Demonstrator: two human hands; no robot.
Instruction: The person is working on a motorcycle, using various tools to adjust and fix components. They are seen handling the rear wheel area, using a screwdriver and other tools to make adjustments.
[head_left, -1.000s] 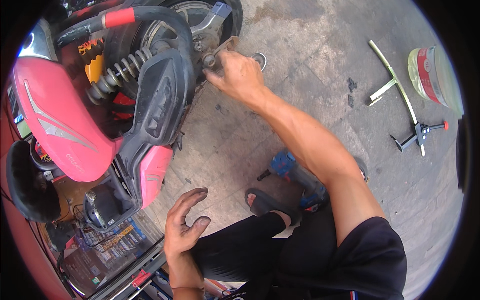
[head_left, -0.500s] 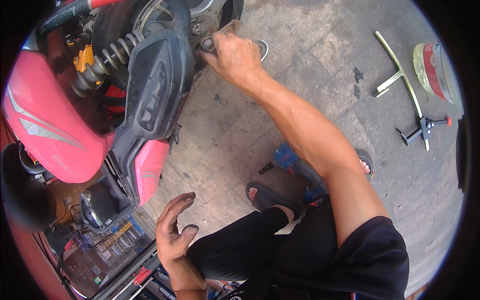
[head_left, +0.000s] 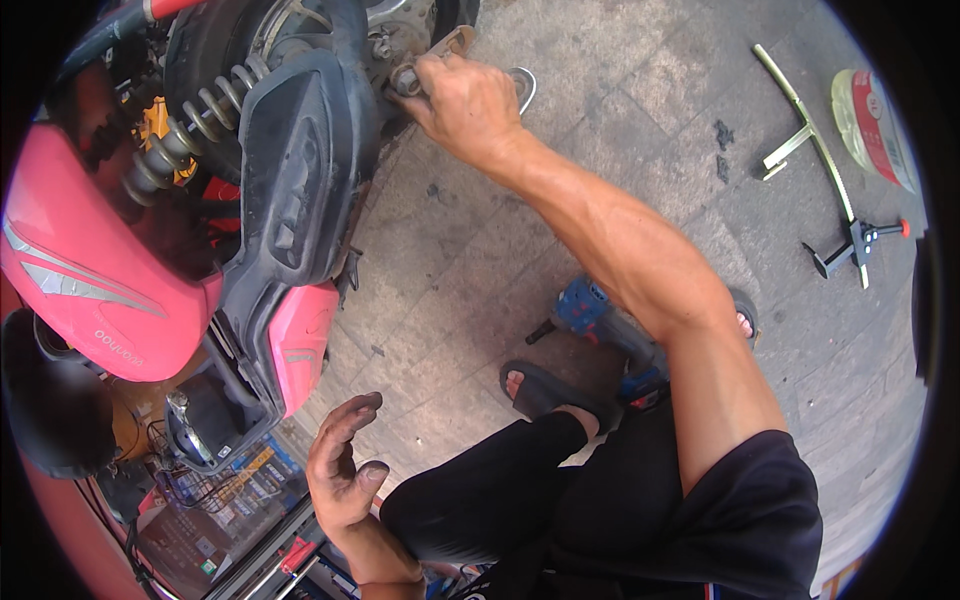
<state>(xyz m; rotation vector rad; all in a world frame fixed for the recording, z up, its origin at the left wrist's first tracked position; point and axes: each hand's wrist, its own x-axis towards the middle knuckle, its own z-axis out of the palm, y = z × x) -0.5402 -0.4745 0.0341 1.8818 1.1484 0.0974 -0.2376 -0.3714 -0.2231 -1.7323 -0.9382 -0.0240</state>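
Observation:
My right hand (head_left: 468, 108) reaches to the rear wheel hub of a pink scooter (head_left: 110, 270), with its fingers closed beside a round metal fitting (head_left: 405, 80). What lies inside the grip is hidden by the hand. A rusty metal bracket (head_left: 456, 42) shows just beyond the knuckles, and a silver ring-shaped part (head_left: 524, 88) shows past the hand's right side. Lower left, my left hand (head_left: 343, 470) is held up near my knee, its blackened fingers curved and thumb apart, holding nothing. A black plastic cover (head_left: 300, 170) runs along the scooter beside a coil-spring shock absorber (head_left: 190, 140).
A blue cordless power tool (head_left: 590, 310) stands on the paved floor between my sandalled feet, partly behind my right forearm. At right lie a long metal bar with a black clamp-like fitting (head_left: 858, 240) and a clear jug with a red label (head_left: 868, 125). Boxes (head_left: 240, 500) fill the lower left.
The view has shifted slightly, so scooter and floor things sit a little differently. My right hand stays closed at the wheel hub, and my left hand keeps nearly the same pose.

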